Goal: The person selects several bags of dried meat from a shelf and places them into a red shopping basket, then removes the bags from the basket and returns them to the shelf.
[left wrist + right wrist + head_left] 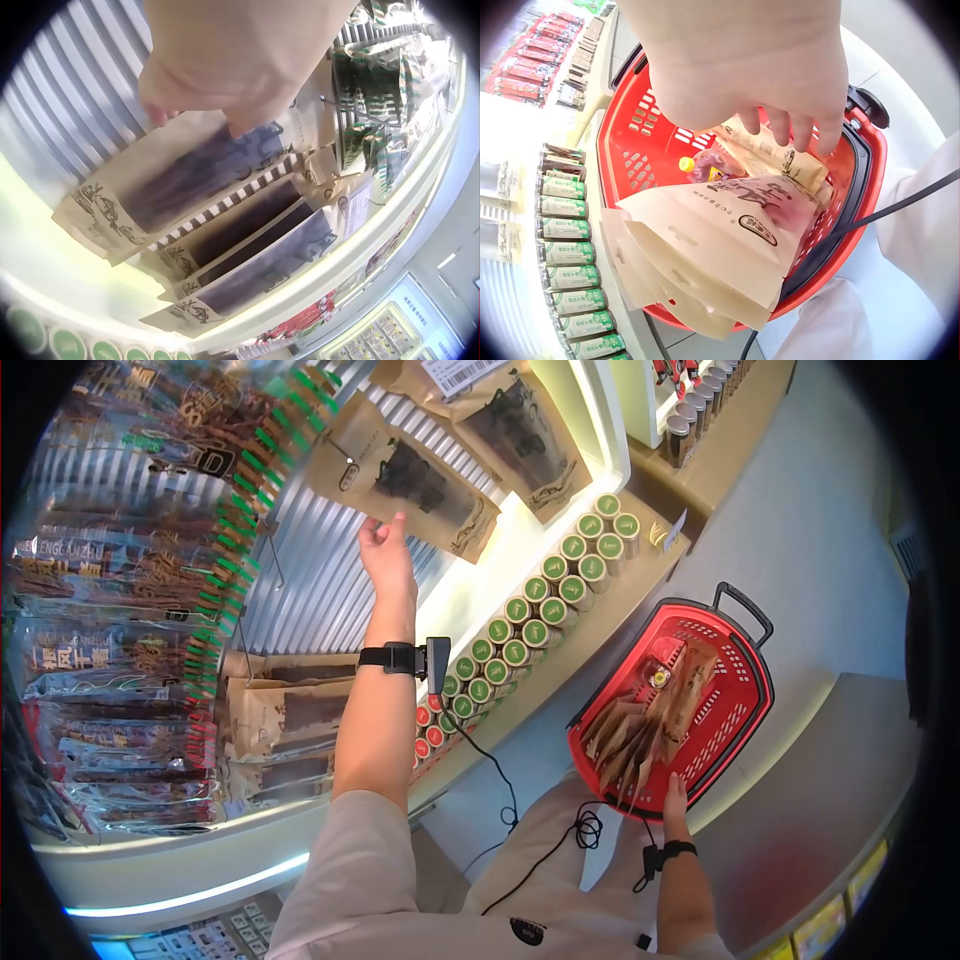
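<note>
My left hand (386,555) is at the edge of a brown paper pouch (415,480) with a dark window, pinching it between thumb and fingers. The pouch hangs against the ribbed shelf back, with a metal hook at its top. In the left wrist view, more window pouches (262,259) hang beside it. My right hand (750,67) is over the near end of a red basket (735,705), its fingers hanging loosely. Below and beside those fingers, paper pouches (712,225) stand in a fanned stack, close to a yellow-capped packet (705,163).
Rows of green-lidded cans (553,567) line the shelf front, with red-lidded ones (427,732) at the near end. Clear packets on green clips (120,580) hang at left. A loose black cable (500,770) runs from the left wrist camera.
</note>
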The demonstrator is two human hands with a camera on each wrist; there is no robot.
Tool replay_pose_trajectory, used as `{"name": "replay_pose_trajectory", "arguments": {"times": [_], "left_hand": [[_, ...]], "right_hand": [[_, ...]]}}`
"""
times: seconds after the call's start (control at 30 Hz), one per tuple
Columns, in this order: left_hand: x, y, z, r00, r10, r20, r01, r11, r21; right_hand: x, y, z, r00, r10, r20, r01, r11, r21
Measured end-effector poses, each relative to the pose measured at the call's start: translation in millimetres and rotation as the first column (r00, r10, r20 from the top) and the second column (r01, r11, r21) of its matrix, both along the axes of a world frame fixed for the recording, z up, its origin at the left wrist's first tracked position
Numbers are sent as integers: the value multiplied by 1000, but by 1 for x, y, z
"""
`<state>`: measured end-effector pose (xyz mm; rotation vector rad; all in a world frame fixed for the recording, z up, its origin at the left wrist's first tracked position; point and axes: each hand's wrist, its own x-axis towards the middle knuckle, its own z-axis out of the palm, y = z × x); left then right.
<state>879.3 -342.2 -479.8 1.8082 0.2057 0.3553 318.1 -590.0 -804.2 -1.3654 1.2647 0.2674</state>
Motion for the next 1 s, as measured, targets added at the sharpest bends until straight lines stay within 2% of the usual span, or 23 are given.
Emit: {"name": "replay_pose_trajectory", "arguments": {"times": [0.07, 0.1, 0.17, 0.3, 0.4, 0.47, 0.57, 0.8, 0.9, 0.97, 1.0], "left_hand": [[-1, -1, 5, 988, -97, -118, 96, 995, -15], [-1, -3, 5, 988, -98, -119, 97, 995, -16], [-1, -9, 2, 986, -164, -38, 153, 968, -199], [-16, -20, -1, 992, -112, 54, 119, 981, -152], [-41, -32, 8, 990, -83, 116, 103, 978, -179], [-50, -31, 8, 975, -110, 193, 156, 958, -242], [-60, -21, 10, 978, -137, 160, 161, 976, -149], [-108, -39, 20, 970, -91, 224, 124, 983, -138], [-135, -43, 23, 985, -53, 162, 75, 988, -134], [-155, -50, 23, 992, -27, 121, 40, 993, -107], [-163, -49, 17, 989, -40, 145, 60, 988, -140]], "right_hand": [[9, -2, 18, 999, 0, -37, 3, 996, 85], [13, -2, 25, 999, -1, -38, 4, 996, 84], [20, 1, 36, 998, 39, -59, -36, 998, 61], [21, 5, 33, 991, 113, -71, -113, 994, 3], [17, 9, 30, 989, 138, -49, -139, 990, -22], [25, 10, 47, 983, 176, -56, -176, 984, 2], [22, 11, 46, 976, 214, -43, -215, 976, -34], [28, 7, 57, 975, 222, -30, -223, 974, -37], [47, 6, 77, 989, 148, -17, -147, 989, 24], [56, 8, 79, 942, 336, 12, -313, 889, -335], [63, 9, 86, 952, 305, 35, -276, 900, -337]]}}
